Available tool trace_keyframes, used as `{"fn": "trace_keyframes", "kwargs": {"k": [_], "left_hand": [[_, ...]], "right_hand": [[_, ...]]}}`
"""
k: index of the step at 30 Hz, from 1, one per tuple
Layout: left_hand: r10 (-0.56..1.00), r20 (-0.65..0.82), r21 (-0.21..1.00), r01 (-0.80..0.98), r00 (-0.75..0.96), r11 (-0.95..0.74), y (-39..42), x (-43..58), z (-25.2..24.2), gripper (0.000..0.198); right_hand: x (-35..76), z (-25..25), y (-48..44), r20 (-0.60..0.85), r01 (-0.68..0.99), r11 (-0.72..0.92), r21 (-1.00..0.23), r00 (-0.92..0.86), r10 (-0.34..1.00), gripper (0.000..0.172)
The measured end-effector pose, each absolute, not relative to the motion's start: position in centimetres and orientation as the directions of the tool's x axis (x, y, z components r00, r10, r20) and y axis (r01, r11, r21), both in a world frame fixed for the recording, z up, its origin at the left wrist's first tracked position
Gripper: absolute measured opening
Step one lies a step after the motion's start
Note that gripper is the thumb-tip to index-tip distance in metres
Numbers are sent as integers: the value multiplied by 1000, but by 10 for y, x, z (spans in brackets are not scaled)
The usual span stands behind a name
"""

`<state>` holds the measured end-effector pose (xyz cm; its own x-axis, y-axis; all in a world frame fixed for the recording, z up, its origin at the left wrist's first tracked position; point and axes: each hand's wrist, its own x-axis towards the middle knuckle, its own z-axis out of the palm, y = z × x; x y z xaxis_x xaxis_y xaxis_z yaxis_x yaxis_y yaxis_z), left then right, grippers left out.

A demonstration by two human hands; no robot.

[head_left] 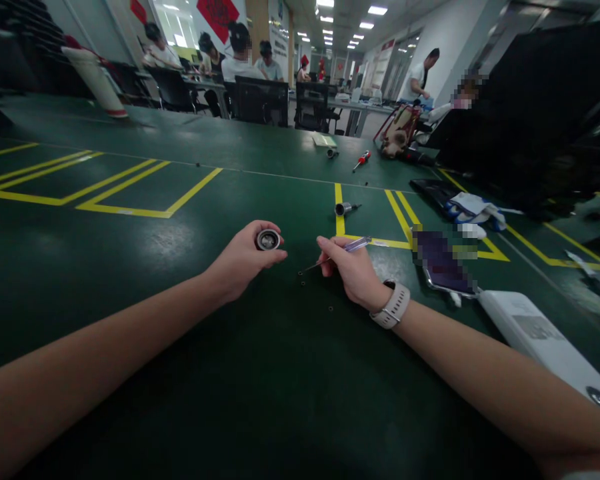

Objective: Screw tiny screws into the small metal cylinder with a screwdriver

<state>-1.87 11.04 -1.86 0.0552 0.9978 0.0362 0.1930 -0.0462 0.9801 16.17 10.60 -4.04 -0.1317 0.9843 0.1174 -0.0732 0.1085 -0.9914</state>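
Note:
My left hand [243,260] is closed round a small round metal part [268,239] with a dark hollow centre, held just above the green table [130,267]. My right hand [351,270], with a pale watch [393,305] on its wrist, grips a thin screwdriver with a clear handle [350,247]; its tip points left and down at a tiny dark screw [300,273] on the table. Two more tiny screws [330,309] lie close by, between my hands.
A small metal cylinder [344,209] lies beyond my right hand on a yellow line. A red-handled screwdriver [362,159] and another metal piece [332,153] lie farther back. A phone [443,263], a white box [545,343] and gloves [473,208] are at the right. Several people sit at far desks.

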Motion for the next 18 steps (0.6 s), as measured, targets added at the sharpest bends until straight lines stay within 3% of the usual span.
{"fn": "trace_keyframes", "kwargs": {"k": [6,14,18], "left_hand": [[989,-121,988,-84,88,129,102,-10,-9,30],[990,-137,989,-60,27,138,83,-23,-4,31],[994,-104,993,-61,30,106,75,-32,-4,33]], "right_hand": [[164,-41,100,117,17,122,-992,-161,980,33],[161,-22,86,172,373,237,-897,-198,965,34],[165,-28,81,226,342,312,-886,-269,936,32]]}}
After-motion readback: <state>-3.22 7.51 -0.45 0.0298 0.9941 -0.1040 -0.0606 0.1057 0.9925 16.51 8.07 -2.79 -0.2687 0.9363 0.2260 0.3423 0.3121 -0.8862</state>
